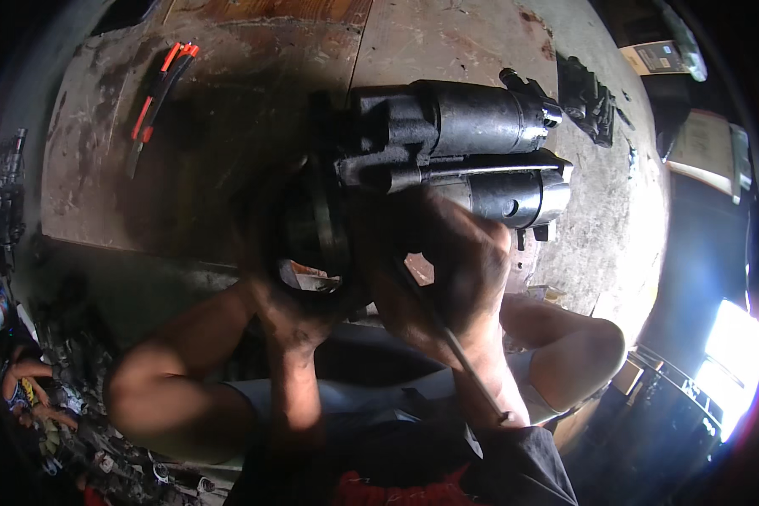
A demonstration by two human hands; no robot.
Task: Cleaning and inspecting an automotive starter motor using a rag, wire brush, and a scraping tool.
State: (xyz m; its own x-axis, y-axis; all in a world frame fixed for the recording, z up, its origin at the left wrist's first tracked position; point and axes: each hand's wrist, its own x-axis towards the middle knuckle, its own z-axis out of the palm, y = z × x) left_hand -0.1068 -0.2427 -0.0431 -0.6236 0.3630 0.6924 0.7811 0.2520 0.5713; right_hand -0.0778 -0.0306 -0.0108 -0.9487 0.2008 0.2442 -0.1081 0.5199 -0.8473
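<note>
A dark metal starter motor lies on the worn wooden board, its solenoid cylinder on the side nearer to me. My left hand is wrapped around a dark, ring-like metal housing at the starter's left end; its fingers are lost in shadow. Just right of it, below the solenoid, my right hand is closed around a thin metal rod, which slants down over my wrist. The rod's upper end is hidden by the hand and shadow.
Orange-and-black long-nosed pliers or a similar tool lie at the board's upper left. A dark metal part rests to the right. Metal parts stand at the far left. Another person's arms show at the lower left, beside scattered parts.
</note>
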